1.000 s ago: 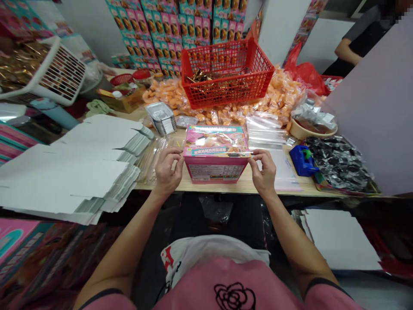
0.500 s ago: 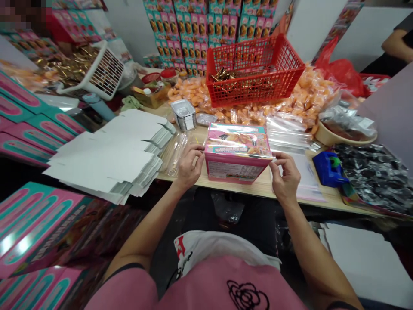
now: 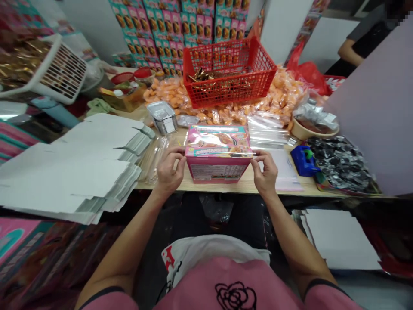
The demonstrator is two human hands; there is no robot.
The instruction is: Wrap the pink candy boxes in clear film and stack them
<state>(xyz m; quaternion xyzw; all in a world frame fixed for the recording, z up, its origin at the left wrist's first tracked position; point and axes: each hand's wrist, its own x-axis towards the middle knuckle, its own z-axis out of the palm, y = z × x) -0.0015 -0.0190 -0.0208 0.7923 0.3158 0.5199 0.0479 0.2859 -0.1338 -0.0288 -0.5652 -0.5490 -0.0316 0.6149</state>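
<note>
A pink and teal printed carton [image 3: 220, 167] stands upright at the table's front edge, with food pictures on its top. Shiny clear plastic film [image 3: 211, 137] lies across that top and reaches out past its front corners. At the carton's left front corner, my left hand [image 3: 171, 168] is closed, pinching the film's edge between thumb and fingers. My right hand [image 3: 265, 171] pinches the film in the same way at the right corner. Exactly where the film ends behind the fingers is hard to see.
Flat white cardboard blanks [image 3: 87, 159] are piled at left, beside foil trays [image 3: 162, 117]. A red basket [image 3: 229, 88] stands behind among orange wrapped pieces. At right are clear bags [image 3: 267, 131], a blue tape dispenser [image 3: 303, 161] and black wrapped items [image 3: 338, 163]. A person stands far right.
The whole view has swung to the right, so everything sits further left. Both hands keep their pinch at the carton's corners, and the carton has hardly moved on the table.
</note>
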